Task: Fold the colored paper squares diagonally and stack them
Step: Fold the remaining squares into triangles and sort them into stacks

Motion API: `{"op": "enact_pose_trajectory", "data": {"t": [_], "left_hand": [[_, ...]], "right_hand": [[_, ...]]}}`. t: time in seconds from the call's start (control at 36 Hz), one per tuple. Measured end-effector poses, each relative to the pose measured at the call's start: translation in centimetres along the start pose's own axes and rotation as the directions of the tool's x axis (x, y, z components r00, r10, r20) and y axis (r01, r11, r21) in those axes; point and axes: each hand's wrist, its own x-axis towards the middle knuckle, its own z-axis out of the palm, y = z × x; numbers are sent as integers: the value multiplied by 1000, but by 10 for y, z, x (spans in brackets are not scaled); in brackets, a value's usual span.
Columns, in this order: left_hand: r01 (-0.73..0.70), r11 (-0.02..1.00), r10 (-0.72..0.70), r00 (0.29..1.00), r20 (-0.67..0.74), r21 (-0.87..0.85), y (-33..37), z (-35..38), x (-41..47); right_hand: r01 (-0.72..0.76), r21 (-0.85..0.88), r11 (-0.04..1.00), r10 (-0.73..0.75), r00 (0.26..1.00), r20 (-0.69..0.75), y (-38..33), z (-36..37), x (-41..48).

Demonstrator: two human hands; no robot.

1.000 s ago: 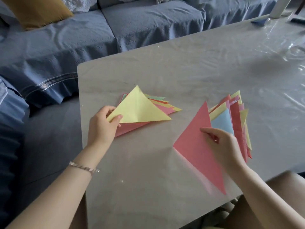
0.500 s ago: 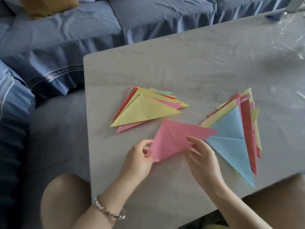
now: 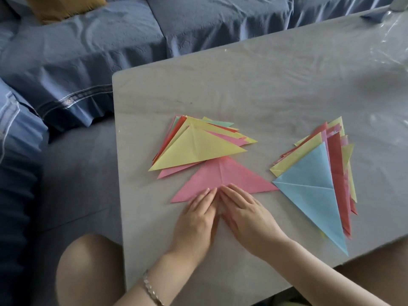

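The blue sofa [image 3: 132, 40] ran past the far and left edges of the grey table [image 3: 265, 85], which carried all the paper.

Toward the right edge lay a fanned pile of folded sheets with a blue triangle [image 3: 313, 195] on top, its long point reaching for the near edge. Toward the left edge sat a second fanned pile topped by a yellow triangle [image 3: 196, 149].

Between the two, nearer the front edge, the pink triangle [image 3: 229, 177] lay flat. Its apex touched the yellow sheet's lower edge and its long side faced the person.

The left hand [image 3: 196, 219] and the right hand [image 3: 245, 215] rested side by side at the middle of that long side. Both lay flat with fingers straight, pressing down and gripping nothing. A bracelet [image 3: 152, 290] sat on the left wrist.

The step looked like setting the crease. To do it well, the fingertips would best part from the middle and slide outward along the long side to each sharp corner. Steady downward pressure should keep the thin layers from creeping apart. One hand ought to pin the sheet while the other swept, since the tabletop looked smooth and the paper could skate. Only then should the sheet be lifted onto a pile, and which pile I could not tell.
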Motion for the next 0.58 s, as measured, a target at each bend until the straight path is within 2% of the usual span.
{"op": "enact_pose_trajectory", "data": {"t": [0.28, 0.58], "left_hand": [[140, 989, -133, 980, -148, 40, -21, -14, -17], [240, 961, -224, 967, -125, 139, -37, -30, -33]], "right_hand": [[-133, -79, 988, 115, 974, -196, 24, -12, -22], [-229, -85, 970, 207, 955, -214, 25, -18, -25]]}}
